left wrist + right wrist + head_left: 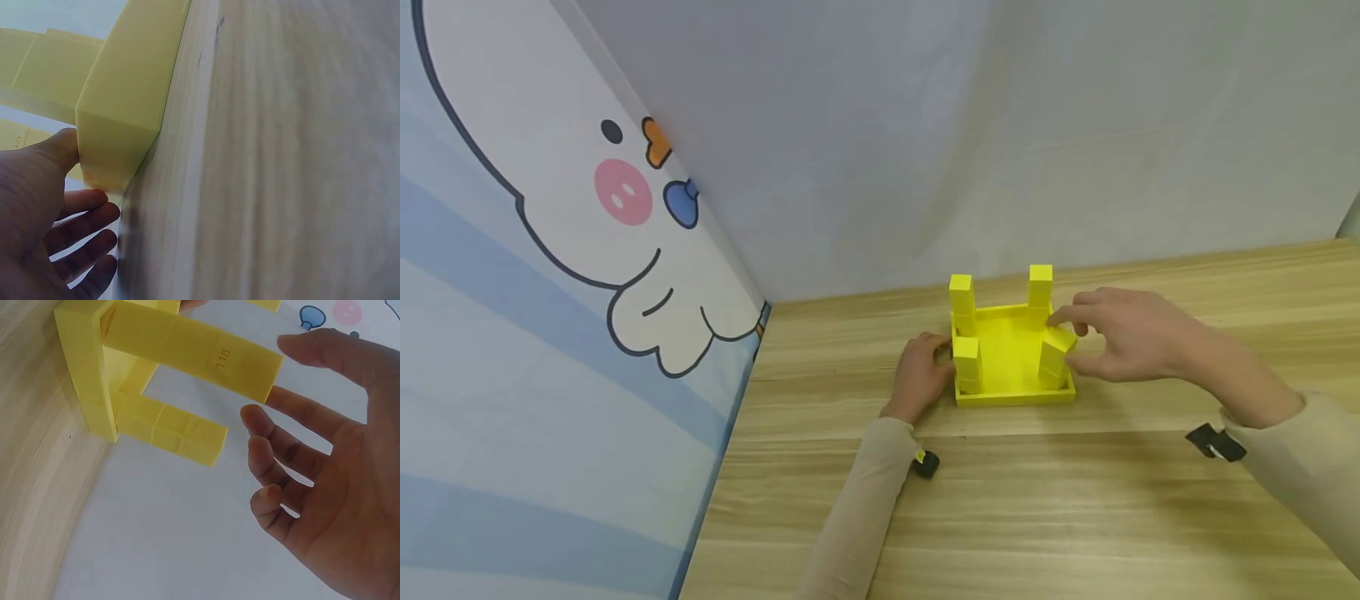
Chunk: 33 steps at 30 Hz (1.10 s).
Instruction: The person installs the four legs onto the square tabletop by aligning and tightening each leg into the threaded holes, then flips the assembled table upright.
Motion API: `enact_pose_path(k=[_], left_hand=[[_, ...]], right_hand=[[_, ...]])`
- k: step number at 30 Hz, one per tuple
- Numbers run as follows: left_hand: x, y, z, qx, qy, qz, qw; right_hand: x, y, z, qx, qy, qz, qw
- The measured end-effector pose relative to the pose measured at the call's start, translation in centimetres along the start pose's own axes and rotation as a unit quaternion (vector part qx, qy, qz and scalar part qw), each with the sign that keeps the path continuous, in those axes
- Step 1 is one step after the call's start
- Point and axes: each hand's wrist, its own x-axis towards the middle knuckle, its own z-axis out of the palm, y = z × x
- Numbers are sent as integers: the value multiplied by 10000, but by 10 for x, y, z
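Observation:
A shallow yellow tray [1017,398] rests on the table, with stacks of yellow blocks standing at its corners. My left hand [920,375] holds the tray's left side. In the left wrist view its thumb [61,147] meets the rim while the index fingertip lies near the tray's lower corner. At the front right stack, my right hand [1138,337] pinches the top block [1054,360] between thumb and index finger. That block looks turned in the head view. Up close, the top block [244,367] bears the number 118; the other right-hand fingers curl loosely beside it.
Two stacks stand at the back, one left [962,302] and one right [1040,287]; another is at the front left [967,365]. A grey-white wall [880,150] rises behind the table. A cartoon-printed panel [550,350] borders the table's left edge.

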Motion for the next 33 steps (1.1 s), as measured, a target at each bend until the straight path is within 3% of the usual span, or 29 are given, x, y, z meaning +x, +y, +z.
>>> enact_pose_path(k=[15,25,33], left_hand=[[1,0,1,-3,39,74,10000],[-1,1,0,-33,25,34,10000],[-1,0,-1,-86,-21,-22,10000]], right_hand=[[2,2,6,-13,257,173,9995],[1,-6,10,-80,-15,626,9980],[-3,-6,4,-54,-67,168,9998]])
